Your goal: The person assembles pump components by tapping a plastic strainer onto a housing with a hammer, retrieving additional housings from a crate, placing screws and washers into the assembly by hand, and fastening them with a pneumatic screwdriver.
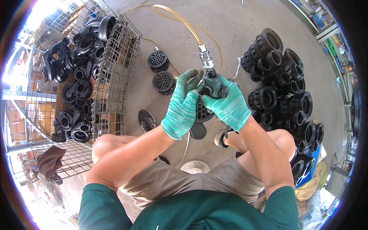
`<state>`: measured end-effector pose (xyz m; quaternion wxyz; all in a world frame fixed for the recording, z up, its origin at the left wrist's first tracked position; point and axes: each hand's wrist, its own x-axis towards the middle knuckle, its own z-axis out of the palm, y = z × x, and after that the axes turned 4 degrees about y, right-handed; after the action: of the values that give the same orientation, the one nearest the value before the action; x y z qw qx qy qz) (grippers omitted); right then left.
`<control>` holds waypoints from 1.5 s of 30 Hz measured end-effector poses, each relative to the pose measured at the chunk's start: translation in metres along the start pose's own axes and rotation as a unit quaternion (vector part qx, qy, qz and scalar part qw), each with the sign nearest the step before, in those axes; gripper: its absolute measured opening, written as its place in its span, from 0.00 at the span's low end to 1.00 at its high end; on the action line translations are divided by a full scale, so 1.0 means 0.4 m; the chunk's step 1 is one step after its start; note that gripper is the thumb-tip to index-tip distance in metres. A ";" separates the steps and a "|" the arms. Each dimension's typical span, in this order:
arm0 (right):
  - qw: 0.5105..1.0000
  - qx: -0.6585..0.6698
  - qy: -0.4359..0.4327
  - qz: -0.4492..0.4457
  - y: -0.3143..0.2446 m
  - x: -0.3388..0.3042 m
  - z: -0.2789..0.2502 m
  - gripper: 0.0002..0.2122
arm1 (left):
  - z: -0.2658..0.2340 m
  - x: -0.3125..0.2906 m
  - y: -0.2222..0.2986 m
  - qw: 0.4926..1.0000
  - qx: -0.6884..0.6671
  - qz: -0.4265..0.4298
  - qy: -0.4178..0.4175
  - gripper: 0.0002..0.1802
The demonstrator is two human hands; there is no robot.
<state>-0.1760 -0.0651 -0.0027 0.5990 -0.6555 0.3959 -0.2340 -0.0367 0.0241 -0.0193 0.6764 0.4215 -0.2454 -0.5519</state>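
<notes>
My right hand [228,105], in a green-and-white knitted glove, grips a dark pneumatic hand tool [213,85]. A silver hose coupler [206,57] joins the tool to a clear yellowish air hose [188,25]. My left hand [181,105], gloved alike, is closed right beside the tool, its fingers curled toward the tool's left side; what lies between them is hidden. Below both hands, partly covered, is a black round part with a perforated face [203,112]. Under that shows a smooth dark rounded piece [198,131].
Two stacks of black perforated discs [158,60] stand on the floor ahead. Left is a wire cage [115,76] with black ring-shaped fittings [82,89]. Many black ribbed fittings [268,97] are piled at right. My legs flank a white round object [194,166]. Hoses cross the floor.
</notes>
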 end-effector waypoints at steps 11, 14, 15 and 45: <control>0.999 0.011 -0.016 0.037 0.001 -0.001 -0.004 0.16 | -0.010 0.007 -0.006 0.995 -0.079 -0.050 0.038 0.26; 0.998 0.033 -0.025 0.053 -0.010 -0.003 0.000 0.16 | -0.010 0.005 -0.004 0.998 -0.041 -0.033 0.024 0.26; 0.998 0.034 -0.026 0.053 -0.009 -0.001 0.001 0.16 | -0.009 0.004 0.001 1.000 0.001 -0.019 0.015 0.26; 0.983 0.160 -0.002 0.091 -0.028 -0.013 -0.031 0.13 | -0.049 0.015 0.075 0.982 0.058 -0.177 -0.024 0.16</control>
<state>-0.1860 -0.0687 0.0112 0.7157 -0.5134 0.4098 -0.2374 -0.0029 0.0253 -0.0051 0.5362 0.4838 -0.2144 -0.6576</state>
